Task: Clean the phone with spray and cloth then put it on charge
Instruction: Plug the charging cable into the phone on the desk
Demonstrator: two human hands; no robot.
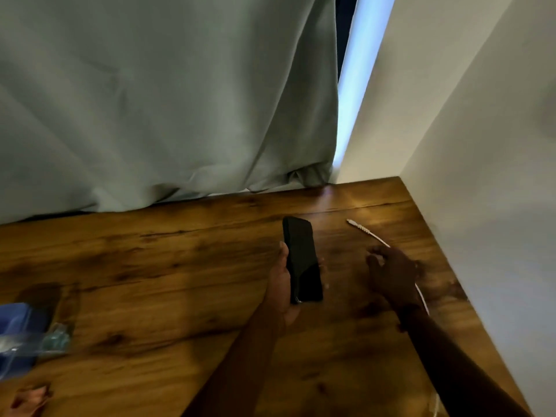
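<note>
Both forearms stretch in over the dark wooden table (180, 251). Left hand (281, 281) has thumb and fingers wrapped round the slim black rectangular phone (302, 260), held up towards the table's far right corner. Right hand (391, 275) sits over the thin white charging cable (361, 228), fingers curled, too blurred to say whether it has the cord. The risk, I'd say: grab mid-cord and the plug end flops, misses the port, or the one-handed phone slips.
</note>
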